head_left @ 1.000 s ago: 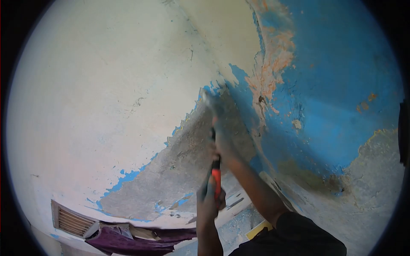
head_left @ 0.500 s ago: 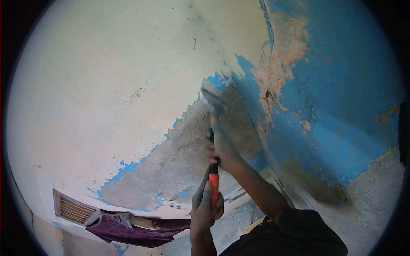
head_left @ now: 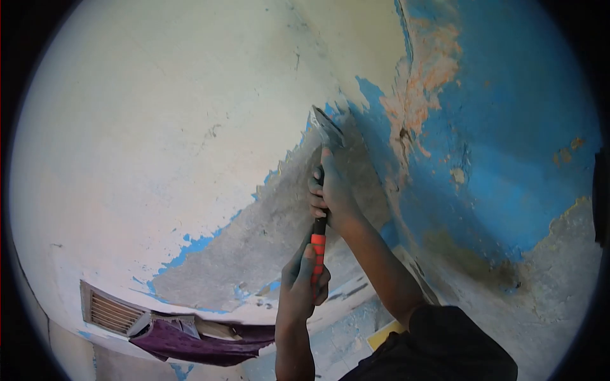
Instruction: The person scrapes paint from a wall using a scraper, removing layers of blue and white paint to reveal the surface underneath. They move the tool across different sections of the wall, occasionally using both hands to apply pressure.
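Both my hands hold a long-handled scraper (head_left: pixel 327 130) whose wide metal blade lies at the ragged upper tip of the bare grey patch (head_left: pixel 254 247), where white and blue paint end. My right hand (head_left: pixel 330 193) wraps the black upper part of the handle, just below the blade, with its thumb stretched along it. Lower down, my left hand (head_left: pixel 298 286) is closed round the red grip (head_left: pixel 318 254). White paint (head_left: pixel 159 146) spreads left of the patch, with a jagged blue edge between them.
A blue wall (head_left: pixel 527 146) with peeled, orange-brown plaster (head_left: pixel 419 89) stands to the right, meeting the white surface along a cracked corner. At lower left are a slatted vent (head_left: pixel 114 310) and a hanging purple cloth (head_left: pixel 197 343). Something yellow (head_left: pixel 384 334) shows beside my dark sleeve (head_left: pixel 464 343).
The scraper has moved slightly upward and right, with both hands still round its handle. Its blade is sharper now than in the blurred earlier view. The view has shifted a little.
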`<state>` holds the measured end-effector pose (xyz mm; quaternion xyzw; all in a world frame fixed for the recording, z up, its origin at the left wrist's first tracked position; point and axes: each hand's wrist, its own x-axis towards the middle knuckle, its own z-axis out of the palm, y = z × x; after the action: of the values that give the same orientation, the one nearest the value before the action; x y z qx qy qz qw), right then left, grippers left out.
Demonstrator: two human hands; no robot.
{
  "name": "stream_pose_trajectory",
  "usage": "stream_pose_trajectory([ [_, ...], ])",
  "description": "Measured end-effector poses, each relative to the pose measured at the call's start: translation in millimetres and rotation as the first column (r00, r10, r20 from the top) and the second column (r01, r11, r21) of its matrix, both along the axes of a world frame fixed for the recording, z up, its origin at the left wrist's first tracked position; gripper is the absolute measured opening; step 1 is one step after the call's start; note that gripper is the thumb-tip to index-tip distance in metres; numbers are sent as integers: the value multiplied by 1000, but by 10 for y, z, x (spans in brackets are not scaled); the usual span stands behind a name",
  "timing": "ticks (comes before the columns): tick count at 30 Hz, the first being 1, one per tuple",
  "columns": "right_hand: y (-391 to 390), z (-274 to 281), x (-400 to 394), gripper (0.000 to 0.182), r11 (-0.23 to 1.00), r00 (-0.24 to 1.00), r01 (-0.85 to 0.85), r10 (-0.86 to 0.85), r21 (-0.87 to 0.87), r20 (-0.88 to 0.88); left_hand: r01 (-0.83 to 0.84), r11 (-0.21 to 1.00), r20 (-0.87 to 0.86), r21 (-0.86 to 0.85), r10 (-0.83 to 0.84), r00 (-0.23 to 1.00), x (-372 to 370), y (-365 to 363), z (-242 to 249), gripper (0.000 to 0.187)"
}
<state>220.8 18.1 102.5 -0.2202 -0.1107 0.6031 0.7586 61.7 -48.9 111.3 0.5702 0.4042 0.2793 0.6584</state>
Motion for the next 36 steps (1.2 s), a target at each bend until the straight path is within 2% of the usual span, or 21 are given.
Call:
stream_pose_trajectory([
  [3, -90, -42, -118, 53, 992, 997, -72, 73, -101, 10, -18, 1000, -4, 19, 18, 1000, 18, -43, -83, 53],
  [6, 62, 11, 86, 53, 999, 999, 32, -32, 12, 17, -5, 1000, -2, -17, 5, 1000, 20, -31, 69, 53],
  [9, 10, -18, -76, 51, 994, 996, 62, -56, -91, 65, -14, 998, -5, -56, 13, 1000, -123, -125, 9, 53],
  [12, 116, -34, 12, 51, 980, 991, 123, -112, -158, 78, 6, 1000, 14, -9, -6, 1000, 25, -55, 11, 53],
  [15, 84, 109, 220, 52, 991, 991, 121, -124, 60, 52, 64, 998, 11, 20, -64, 998, 157, 79, 129, 51],
  [18, -50, 28, -28, 51, 991, 996, 50, -41, -124, 78, -31, 999, 30, 22, 30, 999, -14, -78, -116, 52],
  [21, -86, -88, -62, 50, 986, 993, -41, 58, -161, 105, -47, 999, 78, -11, 48, 996, -20, -164, -264, 52],
  [24, -13, 87, 292, 50, 995, 988, 84, -76, -56, 132, 71, 997, 30, 2, -71, 997, 227, 69, -110, 52],
  [27, -31, 116, 244, 51, 997, 997, 55, -52, -46, 59, 52, 998, -2, -45, -52, 999, 165, 62, -66, 54],
  [30, -84, -144, -7, 51, 993, 996, -43, 52, -111, 73, -10, 999, 92, -37, 13, 996, -11, -171, -292, 53],
  [31, -82, -192, -22, 51, 993, 995, -61, 69, -99, 75, -3, 996, 125, -87, 14, 992, -30, -215, -325, 53],
  [33, -127, -267, -19, 51, 991, 993, -97, 103, -88, 66, 21, 994, 112, -103, -10, 994, 1, -236, -241, 53],
  [36, -99, -167, 99, 52, 996, 997, -27, 34, -88, 74, 57, 993, 105, -102, -46, 993, 97, -154, -174, 53],
])
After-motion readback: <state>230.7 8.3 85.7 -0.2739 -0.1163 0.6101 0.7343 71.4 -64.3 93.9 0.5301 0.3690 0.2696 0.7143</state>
